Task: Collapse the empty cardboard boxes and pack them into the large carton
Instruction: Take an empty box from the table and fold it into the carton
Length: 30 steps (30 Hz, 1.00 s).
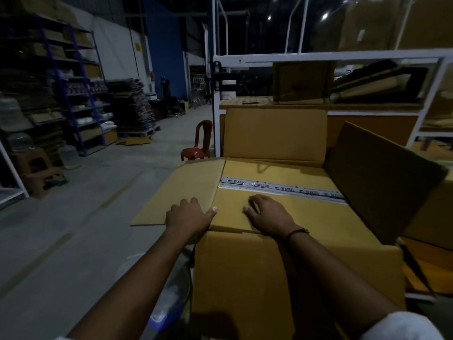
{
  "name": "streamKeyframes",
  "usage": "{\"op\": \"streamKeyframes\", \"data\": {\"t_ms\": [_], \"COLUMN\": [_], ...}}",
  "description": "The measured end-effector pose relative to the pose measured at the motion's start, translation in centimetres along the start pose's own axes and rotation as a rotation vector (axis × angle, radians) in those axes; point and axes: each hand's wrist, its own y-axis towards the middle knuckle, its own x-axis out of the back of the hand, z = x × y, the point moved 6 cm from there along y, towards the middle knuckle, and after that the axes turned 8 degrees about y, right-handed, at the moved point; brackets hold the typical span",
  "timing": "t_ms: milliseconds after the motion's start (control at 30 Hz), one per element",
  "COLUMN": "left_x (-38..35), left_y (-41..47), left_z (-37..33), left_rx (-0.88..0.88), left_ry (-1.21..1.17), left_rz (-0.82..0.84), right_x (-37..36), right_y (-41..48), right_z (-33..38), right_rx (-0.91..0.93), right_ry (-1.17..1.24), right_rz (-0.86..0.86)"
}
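Observation:
A large brown carton [247,273] stands open right in front of me, its far flap [274,133] upright and its right flap [382,177] tilted up. A flattened cardboard box [282,207] with a strip of printed white tape lies across the carton's top. Part of it, or a left flap [181,190], sticks out flat over the floor; I cannot tell which. My left hand [187,214] presses flat on that left part, fingers spread. My right hand [267,214] lies palm down on the taped cardboard just below the tape.
A white metal rack [343,56] with more cardboard stands behind the carton. A red plastic chair [198,143] sits at its left. Blue shelving [73,94] and stacks of flattened cartons [134,106] line the left wall. Bare concrete floor [73,229] spreads to my left.

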Motion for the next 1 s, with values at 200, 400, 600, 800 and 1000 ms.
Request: {"op": "streamKeyframes", "data": {"t_ms": [200,400,600,800,1000], "left_x": [-0.5,-0.7,-0.4,-0.2,-0.1], "left_y": [0.6,2.4,3.2,3.7,3.8], "left_z": [-4.5,-6.3,-7.1,-7.0,-7.0], "left_rx": [-0.206,-0.218,-0.125,-0.099,-0.078], "left_ry": [-0.003,0.031,0.006,-0.007,-0.008], "left_rz": [-0.071,-0.091,-0.112,-0.172,-0.193], "right_x": [2.9,4.1,4.2,4.3,3.9], "right_y": [-0.5,0.5,2.3,3.6,3.9], "right_z": [-6.0,-9.3,-10.9,-11.6,-12.3], "right_rx": [-0.173,-0.232,-0.248,-0.213,-0.26], "right_ry": [-0.077,-0.121,-0.134,-0.219,-0.198], "right_rz": [-0.033,0.025,0.005,0.052,0.149]}}
